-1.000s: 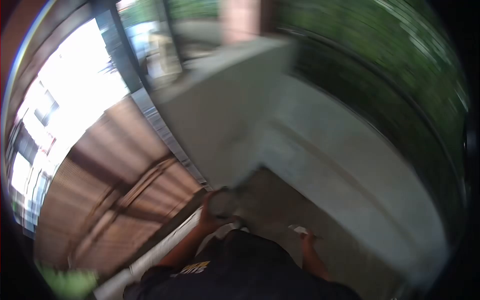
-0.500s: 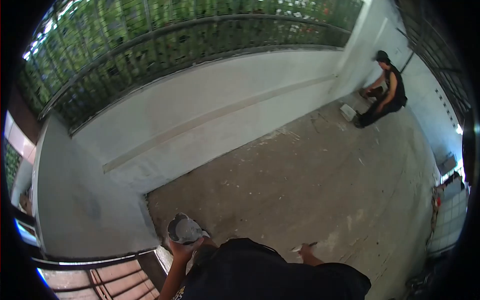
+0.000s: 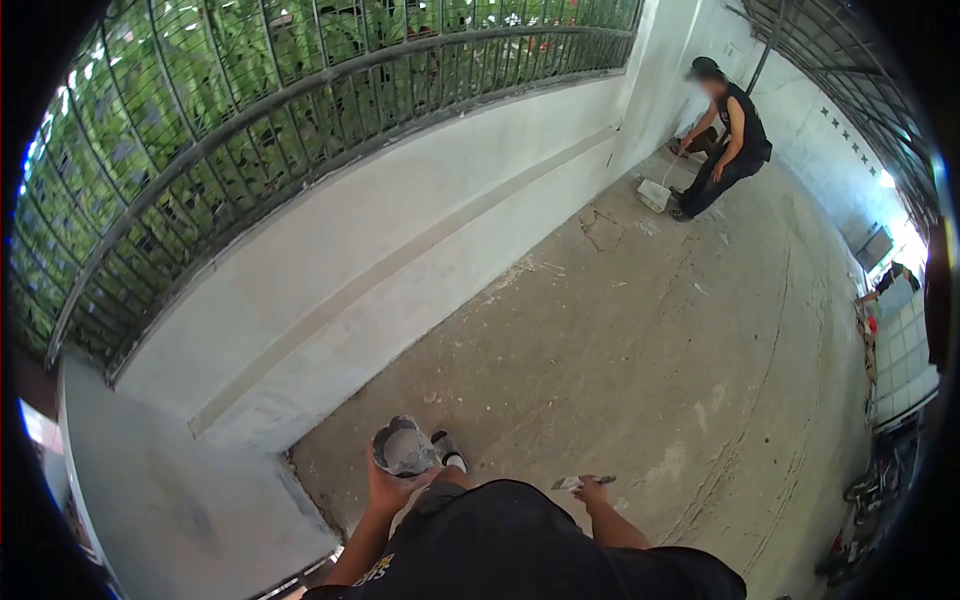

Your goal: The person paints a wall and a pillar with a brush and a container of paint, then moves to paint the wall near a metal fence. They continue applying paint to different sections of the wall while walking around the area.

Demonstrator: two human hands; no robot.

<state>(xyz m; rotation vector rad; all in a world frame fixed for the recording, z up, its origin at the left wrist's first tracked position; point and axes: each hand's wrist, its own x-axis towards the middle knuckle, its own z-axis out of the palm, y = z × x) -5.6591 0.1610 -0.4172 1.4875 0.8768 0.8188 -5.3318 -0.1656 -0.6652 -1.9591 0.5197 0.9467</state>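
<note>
My left hand (image 3: 390,490) is wrapped round the side and underside of a round, grey-smeared tub (image 3: 378,458) at the lower left. Pale grey material (image 3: 405,450) lies inside the tub. Out to the right, my right hand (image 3: 592,489) grips a short flat hand tool (image 3: 569,483) with a whitish part and a dark end. Whether that tool is a brush or a scraper is too small to tell. Beside the tub, my foot (image 3: 450,455) in a sandal stands on the concrete floor (image 3: 600,380).
A low white wall (image 3: 330,270) with a raised band runs along the left, topped by a metal fence (image 3: 330,75). Another person (image 3: 738,140) bends near the far corner beside a white container (image 3: 655,194). Another person (image 3: 898,282) is partly visible at far right, above a motorcycle (image 3: 860,500).
My view has swung, shifting the wall and far person leftward. The tub sits farther right and higher in the picture, and my foot now shows beside it. The far person stands more upright.
</note>
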